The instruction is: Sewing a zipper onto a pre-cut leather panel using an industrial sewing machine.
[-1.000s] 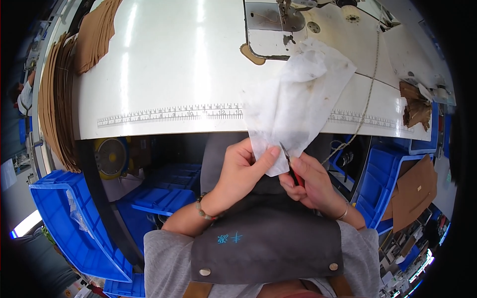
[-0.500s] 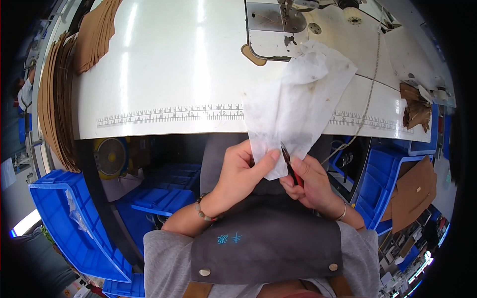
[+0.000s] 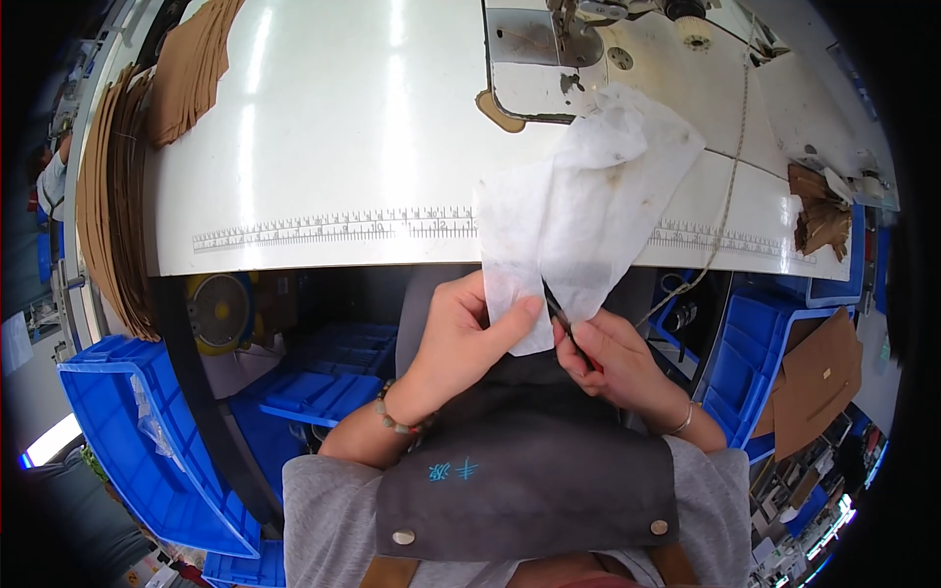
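My left hand (image 3: 456, 343) pinches the lower left strip of a crumpled white, thin cloth (image 3: 608, 196) between thumb and fingers. The cloth hangs over the table's front edge, its upper part lying below the sewing machine (image 3: 529, 39), with a slit at the bottom. My right hand (image 3: 622, 363) is closed on dark-bladed scissors (image 3: 559, 312) with red handles, their blades at the slit. Much of the handles is hidden by the fingers.
The white table (image 3: 323, 137) has a printed ruler strip. Brown paper piles (image 3: 118, 196) lie left, torn brown pieces (image 3: 818, 206) right. A cord (image 3: 725, 206) crosses the table. Blue bins (image 3: 147, 441) and a yellow-rimmed fan (image 3: 216, 314) are below. Another person (image 3: 51, 181) shows far left.
My left hand has moved slightly left with its strip of cloth, and the slit is wider. My right hand has turned and lowered a little, with the scissors more slanted.
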Tool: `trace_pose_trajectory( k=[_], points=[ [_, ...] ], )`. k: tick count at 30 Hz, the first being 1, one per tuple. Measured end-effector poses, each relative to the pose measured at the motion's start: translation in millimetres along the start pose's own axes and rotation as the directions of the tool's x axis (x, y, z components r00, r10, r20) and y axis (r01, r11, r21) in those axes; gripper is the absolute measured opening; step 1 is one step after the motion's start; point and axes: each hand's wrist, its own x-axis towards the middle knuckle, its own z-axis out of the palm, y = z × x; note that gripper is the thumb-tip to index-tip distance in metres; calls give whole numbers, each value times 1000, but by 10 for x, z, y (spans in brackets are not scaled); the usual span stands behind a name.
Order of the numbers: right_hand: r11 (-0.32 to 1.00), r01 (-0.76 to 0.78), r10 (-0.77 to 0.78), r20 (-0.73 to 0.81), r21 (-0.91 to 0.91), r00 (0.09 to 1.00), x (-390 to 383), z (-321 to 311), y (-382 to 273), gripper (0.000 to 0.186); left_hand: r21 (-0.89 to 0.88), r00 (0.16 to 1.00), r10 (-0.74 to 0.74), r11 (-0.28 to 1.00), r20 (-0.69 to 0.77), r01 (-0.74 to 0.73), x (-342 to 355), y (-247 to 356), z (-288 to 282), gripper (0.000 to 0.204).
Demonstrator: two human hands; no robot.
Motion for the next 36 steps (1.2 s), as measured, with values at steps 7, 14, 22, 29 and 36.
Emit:
trace_pose_trajectory(
  k=[7,14,22,29,36],
  points=[
    [503,402,-436,177,-765,882,-330,64,-431,31,-17,999,-39,999,-20,39,46,-4,-81,22],
    [-314,197,-703,367,-929,609,211,83,-499,68,-105,995,-76,992,-59,70,-6,24,25,23],
    [-458,41,-624,355,-888,696,253,124,-562,72,-456,996,-81,885,44,92,-47,248,-327,25],
    [-269,170,-704,314,-948,637,114,110,-546,56,-92,998,-57,994,-37,53,-71,92,-91,23],
    [405,450,-613,129,-796,779,-170,91,-326,28,-76,1000,-6,997,12,7,-20,-47,110,24]
  ],
)
